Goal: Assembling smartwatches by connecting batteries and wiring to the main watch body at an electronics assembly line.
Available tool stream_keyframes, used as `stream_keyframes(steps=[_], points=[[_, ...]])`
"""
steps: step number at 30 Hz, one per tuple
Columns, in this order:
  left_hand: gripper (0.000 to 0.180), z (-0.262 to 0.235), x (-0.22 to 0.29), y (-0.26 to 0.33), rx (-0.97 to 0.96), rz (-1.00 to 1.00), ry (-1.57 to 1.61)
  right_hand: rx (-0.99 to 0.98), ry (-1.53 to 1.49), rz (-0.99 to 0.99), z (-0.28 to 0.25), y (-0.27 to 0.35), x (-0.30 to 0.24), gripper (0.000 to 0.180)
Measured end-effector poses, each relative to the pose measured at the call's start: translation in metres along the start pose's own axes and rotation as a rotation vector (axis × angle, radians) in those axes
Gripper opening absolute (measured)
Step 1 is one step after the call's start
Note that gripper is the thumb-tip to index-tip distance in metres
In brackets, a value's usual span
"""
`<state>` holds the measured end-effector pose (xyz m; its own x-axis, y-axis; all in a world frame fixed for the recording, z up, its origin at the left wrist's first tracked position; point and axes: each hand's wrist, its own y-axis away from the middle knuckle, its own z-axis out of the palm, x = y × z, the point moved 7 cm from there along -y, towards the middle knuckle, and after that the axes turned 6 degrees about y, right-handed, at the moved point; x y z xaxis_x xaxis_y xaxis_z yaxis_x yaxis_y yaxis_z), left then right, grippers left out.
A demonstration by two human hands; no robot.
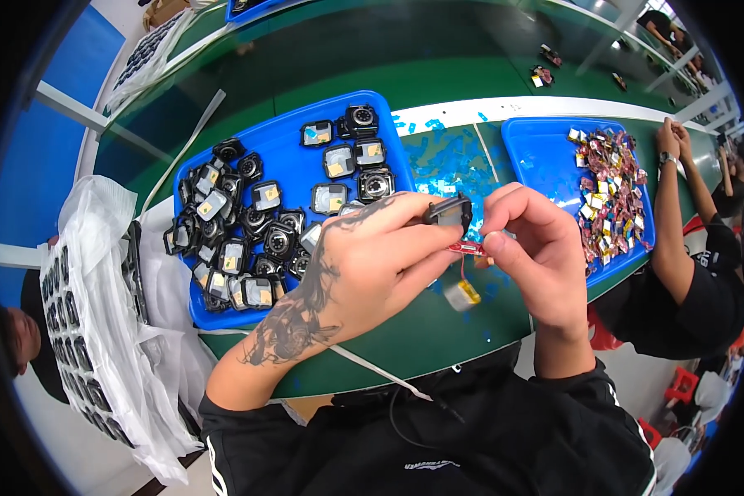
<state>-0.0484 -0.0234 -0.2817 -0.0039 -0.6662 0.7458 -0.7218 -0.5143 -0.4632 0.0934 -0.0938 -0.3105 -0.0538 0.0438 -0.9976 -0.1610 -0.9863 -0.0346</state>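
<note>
My left hand (368,260), tattooed up the forearm, is closed around a black smartwatch case (452,212) held up over the green table. Beside its fingertips, my right hand (545,248) pinches the end of a small red circuit board (468,247) between thumb and fingers. From the board a small silver and yellow battery (463,294) dangles on thin wires. How the board meets the watch case is partly hidden by my left fingers.
At left a blue tray (293,110) holds many black watch cases. Another blue tray (545,198) at right contains a heap of boards with batteries. Bits of blue film (446,157) litter the table between them. Wrapped trays (83,331) stand far left; a co-worker's arms (677,223) are at right.
</note>
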Motion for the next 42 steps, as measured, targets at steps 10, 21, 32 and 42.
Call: stream_keyframes(steps=[10,21,32,42], points=[[0.019,0.027,-0.037,0.015,-0.079,-0.608,0.66,0.156,0.087,-0.069,0.002,0.009,0.007,0.022],[0.034,0.021,-0.03,0.01,0.093,-0.439,0.748,0.268,0.289,-0.19,-0.002,0.002,0.005,0.032],[0.04,0.024,-0.032,0.013,0.099,-0.437,0.771,0.345,0.317,-0.257,0.001,0.006,0.008,0.027],[0.052,0.024,-0.036,0.014,0.158,-0.423,0.805,0.345,0.477,-0.264,0.002,0.003,0.012,0.034]])
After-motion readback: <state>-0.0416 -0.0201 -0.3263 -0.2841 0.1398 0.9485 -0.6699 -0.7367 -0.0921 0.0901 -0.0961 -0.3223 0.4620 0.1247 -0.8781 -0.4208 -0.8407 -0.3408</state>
